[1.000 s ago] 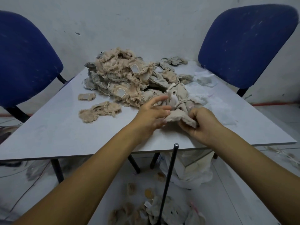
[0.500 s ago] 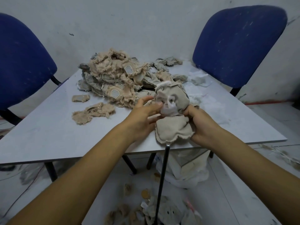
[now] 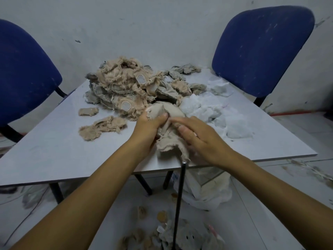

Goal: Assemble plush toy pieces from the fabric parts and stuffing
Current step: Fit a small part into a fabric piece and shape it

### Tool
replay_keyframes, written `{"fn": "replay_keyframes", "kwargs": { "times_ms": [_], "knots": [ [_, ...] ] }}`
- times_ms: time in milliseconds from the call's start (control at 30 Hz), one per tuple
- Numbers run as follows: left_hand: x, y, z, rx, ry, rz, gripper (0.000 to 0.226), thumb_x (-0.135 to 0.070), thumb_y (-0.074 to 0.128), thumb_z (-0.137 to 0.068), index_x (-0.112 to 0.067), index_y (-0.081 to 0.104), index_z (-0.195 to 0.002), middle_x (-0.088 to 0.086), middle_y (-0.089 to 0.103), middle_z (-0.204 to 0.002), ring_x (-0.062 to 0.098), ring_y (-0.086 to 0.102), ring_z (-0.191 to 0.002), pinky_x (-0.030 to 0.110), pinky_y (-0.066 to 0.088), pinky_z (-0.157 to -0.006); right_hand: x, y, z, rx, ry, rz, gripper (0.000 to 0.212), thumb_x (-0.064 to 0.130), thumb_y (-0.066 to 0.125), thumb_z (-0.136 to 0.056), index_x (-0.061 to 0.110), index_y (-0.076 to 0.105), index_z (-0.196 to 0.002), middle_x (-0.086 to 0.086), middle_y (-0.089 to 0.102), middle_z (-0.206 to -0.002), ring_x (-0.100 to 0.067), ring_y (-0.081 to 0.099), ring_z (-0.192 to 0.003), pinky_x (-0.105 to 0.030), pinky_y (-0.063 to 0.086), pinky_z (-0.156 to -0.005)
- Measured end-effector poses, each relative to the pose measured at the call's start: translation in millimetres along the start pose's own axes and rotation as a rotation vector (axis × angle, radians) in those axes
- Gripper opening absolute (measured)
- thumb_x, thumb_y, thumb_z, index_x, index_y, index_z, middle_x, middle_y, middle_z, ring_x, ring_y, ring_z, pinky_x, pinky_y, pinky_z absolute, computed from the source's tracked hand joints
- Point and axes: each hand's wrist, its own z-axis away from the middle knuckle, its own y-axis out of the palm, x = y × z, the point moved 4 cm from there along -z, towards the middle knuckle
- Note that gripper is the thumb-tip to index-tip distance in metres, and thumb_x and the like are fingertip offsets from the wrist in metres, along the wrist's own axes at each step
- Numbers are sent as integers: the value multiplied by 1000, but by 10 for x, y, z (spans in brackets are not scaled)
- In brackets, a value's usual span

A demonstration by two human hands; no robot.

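My left hand (image 3: 147, 127) grips the beige plush piece (image 3: 167, 127), fingers (image 3: 162, 117) curled over its upper part. My right hand (image 3: 200, 138) lies on its right side, fingers (image 3: 178, 121) bent against the fabric, thumb pressing in. The piece sits at the near edge of the table (image 3: 54, 150), its frayed hem over a black rod (image 3: 180, 195). Behind lie the fabric heap (image 3: 129, 89) and white stuffing (image 3: 216, 112).

No readable text, labels or numbers show anywhere, though the far clutter is perhaps too blurred.
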Motion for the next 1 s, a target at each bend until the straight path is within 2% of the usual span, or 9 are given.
{"fn": "replay_keyframes", "kwargs": {
  "times_ms": [133,200,300,400,500,600,733,900,1000],
  "knots": [
    [-45,-28,17,14,102,-180,27,-21,62,-96,-6,65,-118,16,71,-112,33,68,-105,49,53,-97,-53,-37,-16,65,-26,271,46,20,47,-103,40,45,-144,10,49,-95,-8,50,-84,-29,44,-73],
    [-72,-28,13,36,171,-268,29,-26,65,-94,-11,63,-119,8,71,-113,24,68,-104,39,57,-91,-61,31,15,120,17,407,46,27,48,-101,46,40,-143,6,52,-107,-18,55,-91,-39,50,-72],
    [-115,-57,-18,-4,243,-369,36,-28,71,-89,-24,54,-120,-3,62,-118,7,64,-102,24,56,-81,-53,40,7,74,37,484,40,40,53,-98,43,35,-133,6,59,-118,-22,60,-101,-39,52,-71],
    [-192,-116,-63,-60,259,-416,35,-23,73,-89,-22,49,-114,-2,57,-115,21,60,-108,36,54,-88,-55,19,-1,90,27,532,38,47,59,-93,37,42,-126,7,58,-111,-19,58,-99,-35,48,-66],
    [-198,-85,-33,54,351,-800,38,-24,72,-90,-27,47,-118,-5,52,-107,19,55,-101,31,48,-84,-9,-1,-3,42,19,484,24,40,62,-94,27,59,-114,4,54,-102,-19,55,-95,-37,48,-66],
    [-165,17,78,181,528,-1089,32,-32,67,-92,-31,59,-122,1,42,-119,20,40,-118,35,36,-101,-21,-57,-24,-32,66,417,18,32,61,-96,22,66,-110,4,48,-98,-19,53,-88,-42,49,-69],
    [-94,66,131,404,425,-1113,39,-50,66,-88,-31,63,-121,-4,37,-132,15,29,-130,35,33,-109,-86,-117,-57,-55,154,308,14,27,61,-96,18,67,-106,4,47,-96,-17,51,-87,-45,48,-77],
    [-25,35,113,468,341,-1088,10,-26,66,-94,-15,66,-94,0,43,-121,20,38,-121,40,36,-107,-97,-29,-48,58,182,113,12,31,63,-95,20,65,-98,6,41,-99,-8,45,-89,-25,38,-79],
    [-15,1,101,415,308,-979,14,-20,63,-95,-12,67,-83,2,47,-117,19,46,-117,32,36,-106,-138,95,39,249,231,115,39,49,75,-81,15,55,-85,0,34,-107,-13,36,-98,-20,34,-75]
  ]
}}
